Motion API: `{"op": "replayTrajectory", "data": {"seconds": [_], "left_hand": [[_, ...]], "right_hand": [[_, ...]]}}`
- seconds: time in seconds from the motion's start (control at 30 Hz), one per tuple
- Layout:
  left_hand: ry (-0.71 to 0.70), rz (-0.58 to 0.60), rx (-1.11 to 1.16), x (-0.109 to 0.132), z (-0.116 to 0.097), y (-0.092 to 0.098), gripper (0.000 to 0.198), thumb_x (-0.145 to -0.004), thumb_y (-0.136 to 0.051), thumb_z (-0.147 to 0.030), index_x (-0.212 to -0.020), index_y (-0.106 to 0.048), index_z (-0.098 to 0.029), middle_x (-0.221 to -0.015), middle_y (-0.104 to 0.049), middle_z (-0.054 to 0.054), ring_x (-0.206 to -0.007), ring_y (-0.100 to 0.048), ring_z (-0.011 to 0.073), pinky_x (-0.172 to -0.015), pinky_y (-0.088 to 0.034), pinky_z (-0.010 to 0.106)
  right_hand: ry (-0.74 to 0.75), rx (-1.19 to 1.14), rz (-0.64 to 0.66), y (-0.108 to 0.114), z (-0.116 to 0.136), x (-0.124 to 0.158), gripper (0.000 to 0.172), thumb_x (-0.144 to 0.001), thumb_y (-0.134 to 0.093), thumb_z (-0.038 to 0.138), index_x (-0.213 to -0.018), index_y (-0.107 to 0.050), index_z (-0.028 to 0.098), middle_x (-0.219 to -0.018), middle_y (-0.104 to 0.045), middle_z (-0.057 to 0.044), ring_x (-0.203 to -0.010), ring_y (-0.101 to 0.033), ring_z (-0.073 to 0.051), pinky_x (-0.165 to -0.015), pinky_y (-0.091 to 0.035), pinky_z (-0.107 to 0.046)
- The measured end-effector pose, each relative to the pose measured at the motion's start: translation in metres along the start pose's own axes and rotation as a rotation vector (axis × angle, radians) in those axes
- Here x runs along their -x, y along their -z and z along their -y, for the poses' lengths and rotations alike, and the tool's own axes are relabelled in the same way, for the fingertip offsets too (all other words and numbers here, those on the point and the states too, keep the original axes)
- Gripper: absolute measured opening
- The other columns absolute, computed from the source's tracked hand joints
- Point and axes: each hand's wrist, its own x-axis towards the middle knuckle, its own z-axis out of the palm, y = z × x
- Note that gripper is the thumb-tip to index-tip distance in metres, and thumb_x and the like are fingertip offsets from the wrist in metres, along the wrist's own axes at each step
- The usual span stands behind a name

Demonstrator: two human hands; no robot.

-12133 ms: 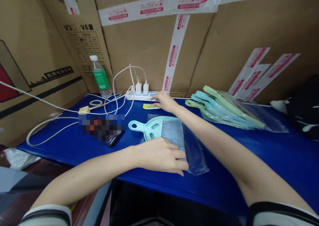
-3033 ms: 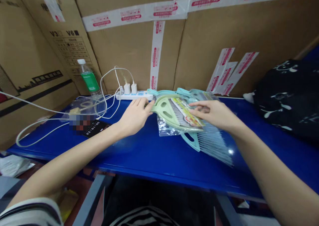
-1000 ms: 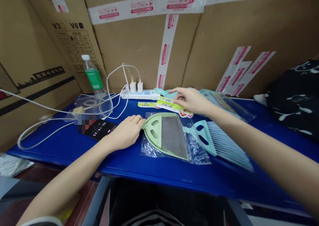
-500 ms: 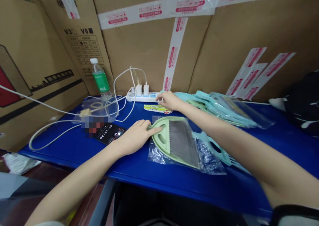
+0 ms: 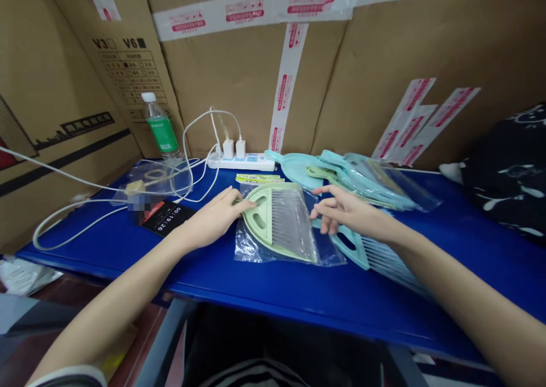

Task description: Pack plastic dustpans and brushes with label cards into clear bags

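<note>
A green dustpan (image 5: 251,219) with a matching brush (image 5: 265,216) lies on it, both inside a clear plastic bag (image 5: 251,250). At its left edge my left hand (image 5: 215,216) grips the set, thumb on top and fingers curled at the rim. Over the bag's right side, my right hand (image 5: 350,212) hovers with fingers apart and nothing visibly held. Just under it a light blue brush (image 5: 356,250) lies bristles to the right, partly covered by my wrist. Behind the green set is a yellow-green paper label (image 5: 258,178).
Several blue and green dustpans and brushes (image 5: 362,179) are piled at the back right. A power strip (image 5: 243,162), white cables, a bottle (image 5: 162,128) and a phone (image 5: 166,216) occupy the left. Cardboard boxes (image 5: 239,80) wall the back; a black patterned fabric item (image 5: 503,171) is at right.
My right hand has come back from the paper label to the bag's right side, near the blue brush. My left hand stays on the green set. The view has shifted slightly.
</note>
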Motion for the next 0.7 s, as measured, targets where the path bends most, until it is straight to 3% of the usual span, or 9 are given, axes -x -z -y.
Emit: {"op": "replayTrajectory", "data": {"seconds": [0.17,0.33,0.43,0.53,0.63,0.7], "left_hand": [[-0.003,-0.047,0.006,-0.003,-0.001,0.003,0.035,-0.094,-0.032,-0.014,-0.12,-0.055,-0.019,-0.101,-0.052,0.007,-0.09,-0.052,0.0172,-0.078,-0.049,0.032],[-0.032,-0.045,0.031,-0.003,-0.003,0.003,0.035,-0.094,-0.034,-0.012,-0.123,-0.053,-0.019,-0.106,-0.054,0.009,-0.096,-0.054,0.0178,-0.082,-0.05,0.034],[-0.044,-0.067,-0.019,-0.003,-0.006,0.003,0.035,-0.093,-0.042,-0.014,-0.125,-0.052,-0.023,-0.117,-0.053,0.011,-0.108,-0.052,0.0221,-0.088,-0.049,0.041],[-0.146,-0.131,-0.111,-0.002,-0.012,0.003,0.038,-0.091,-0.052,-0.02,-0.128,-0.051,-0.025,-0.128,-0.05,0.013,-0.122,-0.044,0.0269,-0.097,-0.043,0.047],[-0.24,-0.165,-0.199,-0.002,-0.02,0.007,0.037,-0.095,-0.043,-0.015,-0.129,-0.051,-0.026,-0.127,-0.056,0.01,-0.12,-0.046,0.0235,-0.097,-0.042,0.042],[-0.215,-0.135,-0.264,0.0,-0.023,0.012,0.044,-0.095,-0.034,-0.008,-0.13,-0.051,-0.029,-0.125,-0.061,0.006,-0.114,-0.051,0.0207,-0.092,-0.044,0.038]], "right_hand": [[-0.081,-0.169,0.021,-0.008,0.002,0.002,0.051,-0.084,-0.055,0.035,-0.129,-0.043,0.014,-0.07,-0.063,-0.003,-0.063,-0.064,-0.018,-0.06,-0.057,-0.033],[-0.09,-0.345,0.059,-0.01,0.002,0.004,0.05,-0.078,-0.063,0.03,-0.123,-0.047,0.017,-0.094,-0.069,-0.009,-0.08,-0.067,-0.019,-0.069,-0.058,-0.032],[-0.044,-0.331,0.064,-0.005,-0.002,0.004,0.053,-0.074,-0.067,0.035,-0.121,-0.049,0.02,-0.099,-0.069,-0.01,-0.085,-0.067,-0.02,-0.071,-0.057,-0.033],[0.02,-0.315,0.053,0.0,-0.003,0.004,0.063,-0.07,-0.07,0.044,-0.123,-0.048,0.02,-0.102,-0.068,-0.01,-0.087,-0.066,-0.021,-0.073,-0.056,-0.034],[0.034,-0.327,0.084,0.004,-0.003,0.004,0.072,-0.064,-0.074,0.049,-0.125,-0.047,0.02,-0.104,-0.068,-0.01,-0.086,-0.067,-0.021,-0.074,-0.056,-0.036],[0.026,-0.337,0.091,0.006,-0.001,0.004,0.074,-0.062,-0.076,0.048,-0.125,-0.047,0.02,-0.104,-0.068,-0.01,-0.086,-0.067,-0.021,-0.075,-0.055,-0.035]]}}
